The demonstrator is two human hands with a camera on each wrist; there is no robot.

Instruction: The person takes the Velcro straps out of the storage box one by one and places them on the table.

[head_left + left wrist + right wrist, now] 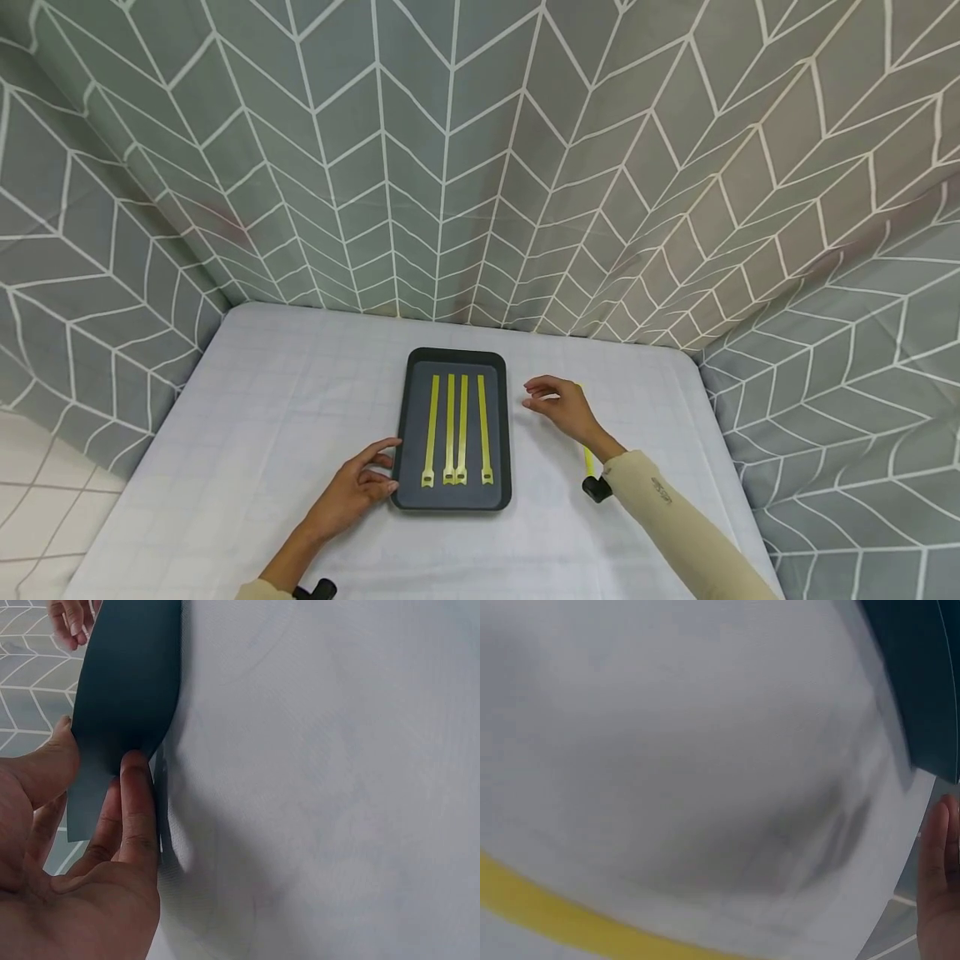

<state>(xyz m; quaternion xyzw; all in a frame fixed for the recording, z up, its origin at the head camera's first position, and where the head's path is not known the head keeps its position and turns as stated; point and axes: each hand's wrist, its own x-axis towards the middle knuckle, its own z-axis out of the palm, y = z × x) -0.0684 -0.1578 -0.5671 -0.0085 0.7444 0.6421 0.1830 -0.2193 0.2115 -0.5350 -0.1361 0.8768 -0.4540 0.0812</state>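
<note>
My left hand [358, 492] steadies the dark rectangular plastic tray [411, 433], fingers straight; my right hand [564, 408] hovers loosely curled, empty; I'd lower it slowly onto the yellow strap [588, 460] underneath.

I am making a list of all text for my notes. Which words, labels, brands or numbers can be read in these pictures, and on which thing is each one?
Small dark print on the right sleeve: too small and blurred to read.
The dark tray, the yellow strips and the white table cover show no readable text.

Bare cloth [270, 400] around the tray [408, 417]
</note>
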